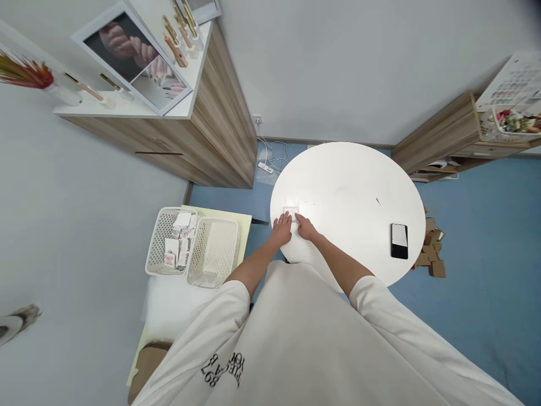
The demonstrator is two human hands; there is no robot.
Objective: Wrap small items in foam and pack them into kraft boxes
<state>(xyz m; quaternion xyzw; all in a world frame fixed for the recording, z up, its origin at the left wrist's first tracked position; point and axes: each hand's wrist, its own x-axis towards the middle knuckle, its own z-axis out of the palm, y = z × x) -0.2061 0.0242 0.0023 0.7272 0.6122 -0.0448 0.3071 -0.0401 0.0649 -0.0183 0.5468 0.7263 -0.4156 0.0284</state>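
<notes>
The person's left hand and right hand lie at the near side of a small, flat, whitish packet, fingers touching it; whether they pinch cannot be told. At this size its material is uncertain, but it is probably light, thin and easily slid. Its opposite side edges seem the best hold. Beyond stretches the smooth white desk.

Phone on the counter. Cardboard boxes heaped on blue floor. Framed picture up on the cabinet over there.
</notes>
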